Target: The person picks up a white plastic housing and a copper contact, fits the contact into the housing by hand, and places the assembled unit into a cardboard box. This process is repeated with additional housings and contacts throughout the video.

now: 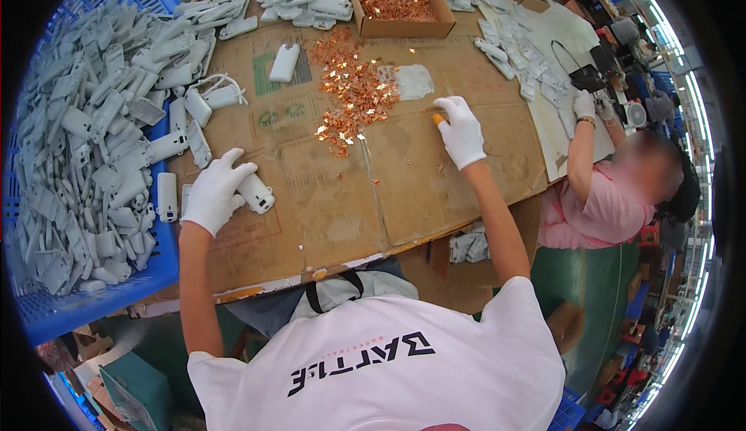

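Note:
My left hand (216, 192), in a white glove, is low over the cardboard at the left with its fingers apart. Beside its thumb lies a white plastic casing (257, 194) with small openings in its end; the hand covers part of it, and I see no grip around it. My right hand (461, 133), also gloved, with an orange cover on one fingertip, has its fingers spread above the cardboard. To its left is a loose heap of small copper-coloured metal pieces (353, 93). Another white casing (284, 64) lies flat beyond the heap, on its left.
A blue crate (162, 252) heaped with pale casings stands at the left. A cardboard box (404, 27) of copper pieces sits at the far edge, with more casings (315, 1) beside it. At the right, a co-worker in pink (598, 206) works with gloved hands near white parts (536, 58).

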A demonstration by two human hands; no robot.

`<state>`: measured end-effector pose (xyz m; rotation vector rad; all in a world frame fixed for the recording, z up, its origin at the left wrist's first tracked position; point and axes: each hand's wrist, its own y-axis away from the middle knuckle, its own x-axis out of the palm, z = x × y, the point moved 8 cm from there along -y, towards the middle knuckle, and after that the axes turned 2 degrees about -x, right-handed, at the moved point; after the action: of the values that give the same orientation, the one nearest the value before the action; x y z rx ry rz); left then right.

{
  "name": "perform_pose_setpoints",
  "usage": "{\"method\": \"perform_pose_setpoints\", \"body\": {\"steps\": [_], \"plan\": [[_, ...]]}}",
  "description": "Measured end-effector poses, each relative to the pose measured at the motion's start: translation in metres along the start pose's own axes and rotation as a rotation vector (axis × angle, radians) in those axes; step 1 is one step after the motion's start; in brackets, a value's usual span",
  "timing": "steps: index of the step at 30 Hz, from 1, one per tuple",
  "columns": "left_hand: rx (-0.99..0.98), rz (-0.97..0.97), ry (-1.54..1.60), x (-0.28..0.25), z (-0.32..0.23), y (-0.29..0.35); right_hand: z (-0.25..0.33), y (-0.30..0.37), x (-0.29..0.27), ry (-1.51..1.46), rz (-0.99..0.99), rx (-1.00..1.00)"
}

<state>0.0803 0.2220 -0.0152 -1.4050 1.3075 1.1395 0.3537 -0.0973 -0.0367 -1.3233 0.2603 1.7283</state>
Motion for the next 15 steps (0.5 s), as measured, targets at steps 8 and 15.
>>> {"method": "perform_pose_setpoints", "body": {"steps": [8,15], "plan": [[-0.077,0.021,-0.195,0.036,-0.030,0.003,0.001,-0.023,0.014,-0.109,0.184,-0.015],[-0.313,-0.110,-0.343,0.042,-0.042,0.008,-0.018,-0.049,0.041,-0.178,0.501,0.417]]}}
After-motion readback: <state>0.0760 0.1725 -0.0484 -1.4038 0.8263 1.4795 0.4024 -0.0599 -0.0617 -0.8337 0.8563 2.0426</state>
